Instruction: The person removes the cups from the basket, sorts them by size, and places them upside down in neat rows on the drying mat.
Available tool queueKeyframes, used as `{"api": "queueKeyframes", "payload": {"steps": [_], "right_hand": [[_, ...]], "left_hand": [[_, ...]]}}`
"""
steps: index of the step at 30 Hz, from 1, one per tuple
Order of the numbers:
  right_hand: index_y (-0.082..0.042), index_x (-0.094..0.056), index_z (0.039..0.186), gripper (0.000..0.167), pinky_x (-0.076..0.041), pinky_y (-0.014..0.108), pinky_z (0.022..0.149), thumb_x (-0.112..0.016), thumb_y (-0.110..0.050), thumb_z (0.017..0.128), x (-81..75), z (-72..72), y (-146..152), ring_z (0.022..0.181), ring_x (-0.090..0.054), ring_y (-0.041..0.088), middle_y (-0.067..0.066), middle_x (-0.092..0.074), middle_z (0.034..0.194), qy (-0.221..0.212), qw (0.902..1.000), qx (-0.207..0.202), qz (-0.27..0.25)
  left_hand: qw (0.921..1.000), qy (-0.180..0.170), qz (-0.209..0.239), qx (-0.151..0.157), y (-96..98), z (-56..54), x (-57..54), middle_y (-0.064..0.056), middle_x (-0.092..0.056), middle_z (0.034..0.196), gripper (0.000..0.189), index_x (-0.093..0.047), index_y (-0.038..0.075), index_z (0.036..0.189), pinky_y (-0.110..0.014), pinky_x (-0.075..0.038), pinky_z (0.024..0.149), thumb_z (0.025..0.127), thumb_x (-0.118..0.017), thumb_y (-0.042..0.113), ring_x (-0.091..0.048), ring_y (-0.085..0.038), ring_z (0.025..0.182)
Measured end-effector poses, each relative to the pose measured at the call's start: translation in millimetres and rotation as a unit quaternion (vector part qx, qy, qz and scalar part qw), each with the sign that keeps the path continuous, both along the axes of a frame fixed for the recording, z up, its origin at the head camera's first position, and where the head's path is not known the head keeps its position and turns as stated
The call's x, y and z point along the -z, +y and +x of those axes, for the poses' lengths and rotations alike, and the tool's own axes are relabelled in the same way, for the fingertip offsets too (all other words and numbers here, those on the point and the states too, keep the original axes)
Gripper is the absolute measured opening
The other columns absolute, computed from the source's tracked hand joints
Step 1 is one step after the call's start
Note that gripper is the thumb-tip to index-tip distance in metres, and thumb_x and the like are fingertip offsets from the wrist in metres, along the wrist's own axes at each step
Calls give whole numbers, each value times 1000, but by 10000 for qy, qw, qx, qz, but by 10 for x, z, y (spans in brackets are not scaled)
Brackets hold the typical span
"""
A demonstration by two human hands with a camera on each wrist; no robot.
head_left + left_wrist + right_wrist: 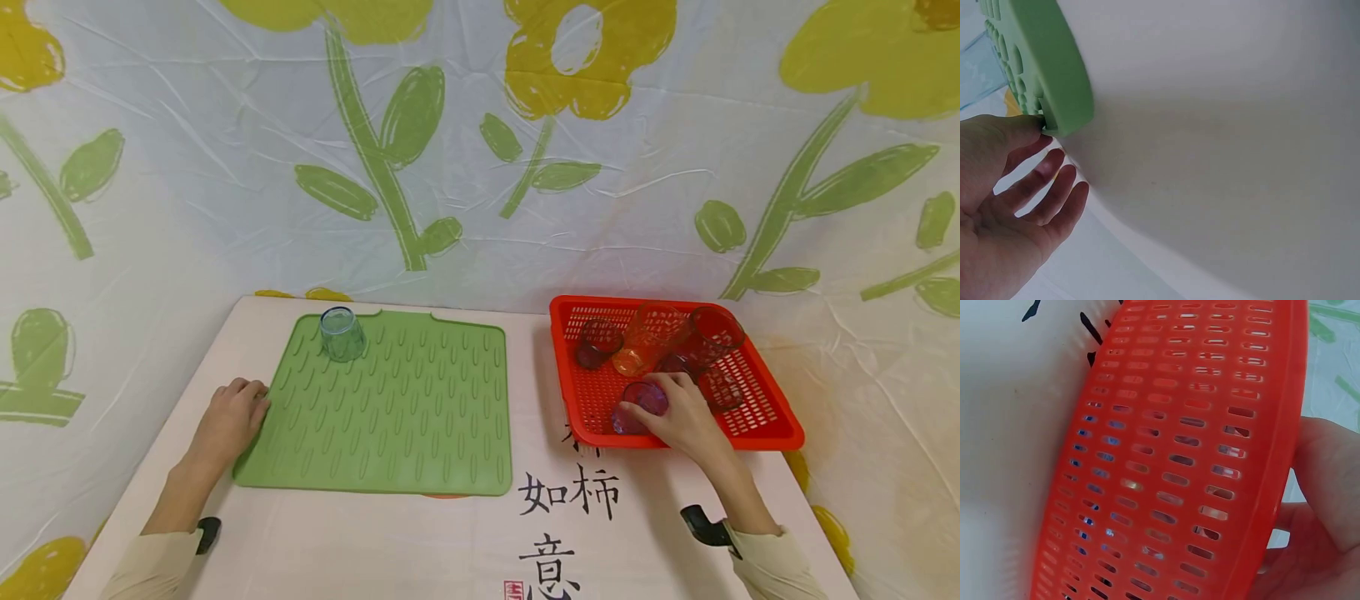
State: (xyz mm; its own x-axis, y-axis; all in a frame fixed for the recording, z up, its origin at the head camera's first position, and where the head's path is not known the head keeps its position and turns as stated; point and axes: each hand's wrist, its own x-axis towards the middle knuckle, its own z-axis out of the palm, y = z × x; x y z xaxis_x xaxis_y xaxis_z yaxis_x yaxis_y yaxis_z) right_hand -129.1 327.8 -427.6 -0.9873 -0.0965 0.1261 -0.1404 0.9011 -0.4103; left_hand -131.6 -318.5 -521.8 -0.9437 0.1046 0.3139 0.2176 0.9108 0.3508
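Observation:
My right hand [678, 412] reaches over the near rim of a red plastic basket [772, 433] and holds a small purple glass [628, 421], thumb on one side and fingers on the other. In the right wrist view the basket's slotted wall hides most of that glass and the fingertips. At the left, my left hand [228, 421] pinches the edge of a green drying mat [390, 400]; the left wrist view shows the thumb on the rim and the fingers loosely bent below. A clear bluish glass [342, 335] stands on the mat's far left corner.
Several more glasses lie in the basket: a dark purple one [597, 342] at the left, an orange one [637, 354] in the middle and a dark reddish one [720, 390] at the right. Black characters mark the pale table cover [420, 542]. A flowered cloth [465, 250] hangs behind.

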Motion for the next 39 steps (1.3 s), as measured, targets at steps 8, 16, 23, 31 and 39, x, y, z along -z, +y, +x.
{"api": "queueKeyframes", "payload": {"steps": [8,16,23,31,39], "right_hand": [[9,-60,125,61,-47,71,94,-88,-26,83,-12,11,-45,112,-52,58,38,-45,126,-50,9999,50,-125],[12,-59,131,68,-44,73,95,-89,-26,82,-42,26,-145,121,-40,56,35,-39,135,-185,9998,11,-70],[11,-60,131,67,-50,66,92,-89,-24,81,-44,10,-188,116,-45,49,31,-47,131,-143,9997,-215,25],[8,-55,139,71,-53,68,88,-85,-28,85,-78,-44,-222,118,-52,50,34,-53,133,-462,9978,-382,272],[6,-54,140,77,-51,72,84,-89,-27,80,-63,-114,-256,116,-56,51,32,-56,133,-697,9954,-443,490]], "left_hand": [[10000,-29,9,-59,7,-14,-4,-33,-59,101,18,-63,-16,105,-62,-47,79,93,-69,-5,-56,-54,93],[9999,70,31,-71,13,-9,-1,-33,-60,99,17,-63,-16,104,-62,-48,78,91,-69,-6,-56,-53,91],[10000,-6,65,-73,12,-6,18,-33,-60,101,18,-63,-16,106,-63,-47,80,93,-68,-5,-56,-54,93],[9999,-61,40,-90,18,0,8,-34,-60,102,18,-63,-16,107,-63,-47,80,93,-68,-4,-55,-55,94],[9998,-166,12,-132,30,-4,-6,-34,-59,103,18,-62,-16,106,-63,-47,81,93,-68,-5,-55,-55,95]]}}
